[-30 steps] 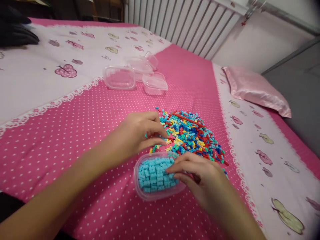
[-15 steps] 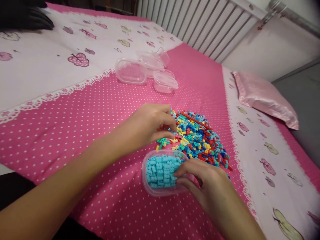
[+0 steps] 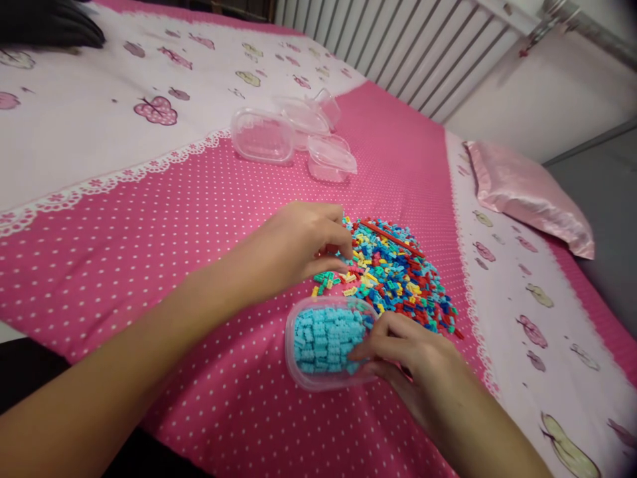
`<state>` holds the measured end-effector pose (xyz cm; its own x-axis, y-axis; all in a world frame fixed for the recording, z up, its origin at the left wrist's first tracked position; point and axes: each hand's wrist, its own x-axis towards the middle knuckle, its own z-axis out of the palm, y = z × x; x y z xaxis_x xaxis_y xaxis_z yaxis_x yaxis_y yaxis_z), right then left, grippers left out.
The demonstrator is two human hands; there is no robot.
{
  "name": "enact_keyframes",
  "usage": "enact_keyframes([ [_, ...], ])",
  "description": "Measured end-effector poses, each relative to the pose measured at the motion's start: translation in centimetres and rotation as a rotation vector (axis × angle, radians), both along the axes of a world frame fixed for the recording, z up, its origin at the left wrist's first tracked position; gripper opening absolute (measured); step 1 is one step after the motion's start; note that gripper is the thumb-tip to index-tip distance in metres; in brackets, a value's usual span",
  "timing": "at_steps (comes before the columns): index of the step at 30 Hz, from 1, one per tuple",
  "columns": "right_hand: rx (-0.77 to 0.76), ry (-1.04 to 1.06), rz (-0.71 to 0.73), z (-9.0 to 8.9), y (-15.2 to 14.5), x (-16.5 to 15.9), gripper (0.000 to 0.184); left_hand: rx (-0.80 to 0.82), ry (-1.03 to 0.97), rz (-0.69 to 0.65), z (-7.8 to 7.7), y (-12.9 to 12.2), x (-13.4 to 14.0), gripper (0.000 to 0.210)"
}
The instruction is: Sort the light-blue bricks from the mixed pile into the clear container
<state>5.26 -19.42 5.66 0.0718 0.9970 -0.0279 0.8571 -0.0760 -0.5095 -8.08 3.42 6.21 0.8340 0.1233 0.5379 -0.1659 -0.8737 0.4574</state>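
Observation:
A clear plastic container [image 3: 291, 358] holds light blue toy bricks [image 3: 323, 338] packed in rows. My right hand [image 3: 413, 352] reaches over its right side, thumb and fingers pinched at a light blue toy brick among the others. Just beyond the container lies a loose pile of small toy bricks [image 3: 398, 272] in red, yellow, green and blue. At the pile's left edge is my left hand [image 3: 313, 239], its fingers curled toward the thumb; what sits between the tips is too small to make out. A long red strip [image 3: 393, 238] rests on top of the pile.
Several clear plastic containers and lids [image 3: 263, 136] lie farther back on the pink dotted bedspread [image 3: 199, 206]. A pink satin pillow [image 3: 527, 196] is at the right. White bed rails [image 3: 378, 46] stand at the far side, and a black object [image 3: 54, 26] is at the upper left.
My right hand's fingertips have shifted slightly down and right within the container. My left hand stays at the pile's edge with only a small finger movement. The view has moved a little.

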Motion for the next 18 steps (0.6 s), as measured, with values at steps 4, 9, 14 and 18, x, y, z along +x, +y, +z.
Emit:
enact_keyframes([
  [4,-0.033,0.001,0.017,0.3,0.0,0.0,0.035,0.007,0.018,0.007,0.1,0.0,0.0,0.004],
  [9,-0.043,0.006,0.012,0.7,0.3,-0.3,0.031,0.011,0.035,0.018,0.1,0.1,0.0,0.005],
  [14,-0.035,0.000,0.012,0.5,0.7,-0.6,0.028,0.027,0.034,0.030,0.2,0.0,0.1,0.006],
  [18,-0.036,-0.009,0.006,0.3,1.1,-1.0,0.027,0.034,0.032,0.023,0.3,0.0,0.1,0.005],
])
